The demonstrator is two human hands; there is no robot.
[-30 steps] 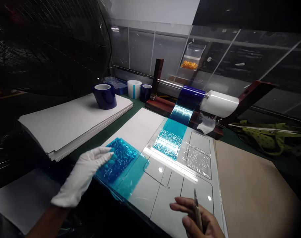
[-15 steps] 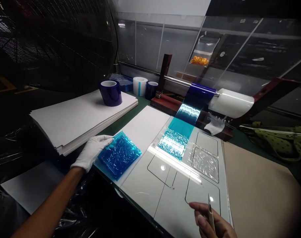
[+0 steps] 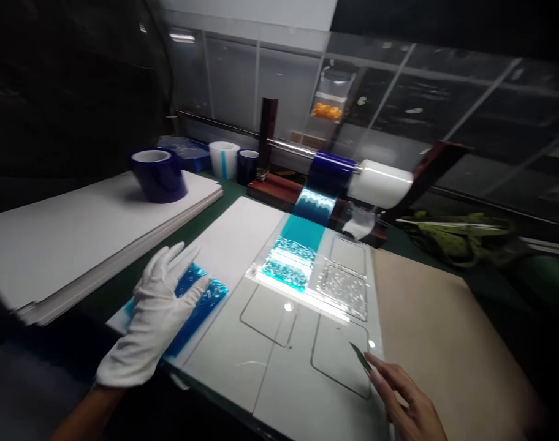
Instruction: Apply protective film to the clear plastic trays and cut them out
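while my gloved left hand (image 3: pixel 153 318) lies flat, fingers spread, on the blue film piece (image 3: pixel 197 300) at the white board's (image 3: pixel 243 236) near corner, my right hand (image 3: pixel 406 404) pinches a thin blade (image 3: pixel 361 358); film looks light, limp, clingy—best lifted by an edge.

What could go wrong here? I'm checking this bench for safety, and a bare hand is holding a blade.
1. The right hand is bare and pinches a thin knife blade over the white template board; a slip could cut the fingers or score the board.
2. The gloved left hand presses flat on the blue film piece near the board's edge; it could crease the film or push it off.
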